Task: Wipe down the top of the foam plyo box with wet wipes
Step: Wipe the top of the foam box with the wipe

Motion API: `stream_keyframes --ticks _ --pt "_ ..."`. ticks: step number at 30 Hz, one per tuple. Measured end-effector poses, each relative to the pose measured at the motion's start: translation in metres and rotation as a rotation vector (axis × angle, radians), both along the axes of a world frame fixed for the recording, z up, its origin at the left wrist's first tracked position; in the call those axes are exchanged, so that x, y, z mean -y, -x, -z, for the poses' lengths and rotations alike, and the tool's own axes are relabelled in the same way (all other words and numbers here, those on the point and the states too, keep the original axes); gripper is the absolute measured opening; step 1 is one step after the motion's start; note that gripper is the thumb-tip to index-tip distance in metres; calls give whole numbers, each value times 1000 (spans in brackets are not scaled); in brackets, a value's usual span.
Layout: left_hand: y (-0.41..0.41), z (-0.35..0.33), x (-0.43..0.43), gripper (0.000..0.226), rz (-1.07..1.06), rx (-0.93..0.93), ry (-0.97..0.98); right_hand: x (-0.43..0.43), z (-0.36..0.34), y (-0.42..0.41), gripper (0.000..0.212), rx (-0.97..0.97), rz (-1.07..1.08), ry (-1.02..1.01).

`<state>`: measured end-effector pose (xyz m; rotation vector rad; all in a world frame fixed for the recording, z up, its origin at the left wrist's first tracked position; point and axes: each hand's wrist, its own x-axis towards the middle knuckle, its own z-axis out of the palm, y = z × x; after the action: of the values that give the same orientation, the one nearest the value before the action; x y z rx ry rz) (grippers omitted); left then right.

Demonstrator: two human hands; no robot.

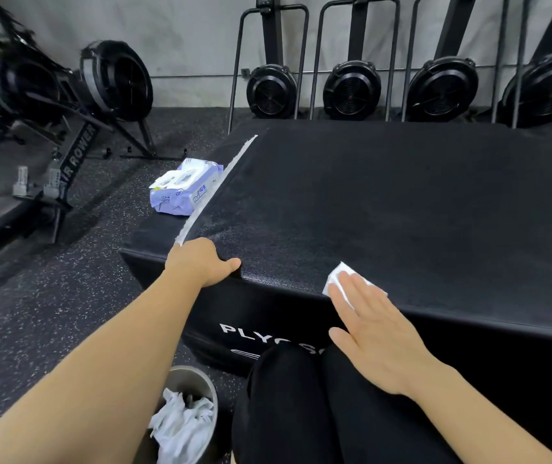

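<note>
Near edge of plyo box point(402, 212) top: right hand point(371, 326) flat, fingers straight, pressing wet wipe point(340, 274) down. Left hand point(201, 266) braced at near-left edge, fingers hidden, grip unclear. Wipes pack point(182, 185) sits at left edge.

A single wide-angle view from the person's head faces forward and down, close over the near edge of the plyo box point(385, 202). It reaches to the rowing machines point(350, 90) against the far wall point(184, 35).
</note>
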<state>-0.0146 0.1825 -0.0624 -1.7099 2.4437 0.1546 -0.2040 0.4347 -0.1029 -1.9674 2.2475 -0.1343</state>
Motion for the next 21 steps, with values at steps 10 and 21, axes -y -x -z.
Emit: stream_keyframes --ticks 10,21 --pt "36 -1 -43 17 46 -276 22 88 -8 -57 66 104 -50 -41" --pt "58 3 -44 39 104 -112 58 -39 -11 33 53 102 93 86"
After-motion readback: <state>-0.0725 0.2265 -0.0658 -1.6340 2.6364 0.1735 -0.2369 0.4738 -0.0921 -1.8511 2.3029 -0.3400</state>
